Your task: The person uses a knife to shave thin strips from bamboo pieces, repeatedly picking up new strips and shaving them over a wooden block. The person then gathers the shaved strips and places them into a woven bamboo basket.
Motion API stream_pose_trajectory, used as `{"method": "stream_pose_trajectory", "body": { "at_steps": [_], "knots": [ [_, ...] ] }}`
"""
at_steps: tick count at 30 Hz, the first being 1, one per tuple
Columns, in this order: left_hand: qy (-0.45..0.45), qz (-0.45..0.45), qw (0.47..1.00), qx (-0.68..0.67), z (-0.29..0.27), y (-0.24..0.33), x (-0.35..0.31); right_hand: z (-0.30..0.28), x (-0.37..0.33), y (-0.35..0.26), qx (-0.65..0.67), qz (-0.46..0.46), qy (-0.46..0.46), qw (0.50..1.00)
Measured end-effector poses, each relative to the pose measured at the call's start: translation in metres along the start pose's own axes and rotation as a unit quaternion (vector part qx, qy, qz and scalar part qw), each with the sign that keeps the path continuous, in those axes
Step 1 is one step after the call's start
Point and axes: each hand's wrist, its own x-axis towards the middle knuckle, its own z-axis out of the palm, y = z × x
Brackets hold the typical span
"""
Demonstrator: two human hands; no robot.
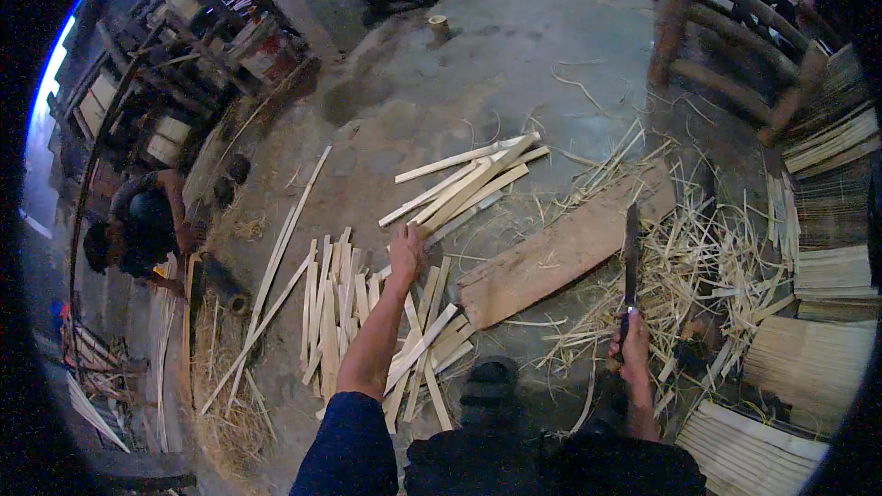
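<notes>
My left hand [405, 255] reaches forward to a loose pile of split bamboo strips [478, 174], its fingers closed at the near end of one strip. The fingertips are partly hidden there. In my right hand [631, 344] is a long knife [631, 262], gripped by its handle with the dark blade pointing up and away from me. The knife is beside a flat wooden board [570, 243] lying slantwise on the floor. Under my left forearm lies another heap of bamboo strips [331, 312], some crossing each other.
Thin bamboo shavings [689, 276] are heaped right of the board. Slatted mats [799, 367] lie at the right edge, below a wooden frame [726, 55]. Long strips [285, 248] lie on the left, where another person [147, 220] is low beside a bamboo tube [225, 285].
</notes>
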Motion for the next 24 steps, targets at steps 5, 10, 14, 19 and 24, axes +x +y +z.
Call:
{"method": "stream_pose_trajectory", "body": {
  "at_steps": [5,10,14,19,24],
  "knots": [
    [-0.033,-0.064,0.997,-0.012,0.008,0.029,0.011,0.008,-0.018,-0.029,-0.001,0.006,0.006,1.000],
    [-0.040,-0.082,0.994,-0.054,-0.002,0.041,0.011,0.002,-0.015,-0.015,-0.019,-0.013,0.018,1.000],
    [0.068,-0.071,0.981,-0.169,-0.059,0.074,0.012,-0.008,-0.002,0.008,-0.063,-0.027,0.093,0.993],
    [0.205,-0.149,0.837,-0.485,-0.186,0.079,0.035,0.008,-0.021,-0.019,-0.021,0.016,0.057,0.998],
    [0.408,-0.191,0.573,-0.685,-0.296,0.178,0.082,0.006,-0.020,-0.012,-0.065,-0.055,0.048,0.995]
  ]
}}
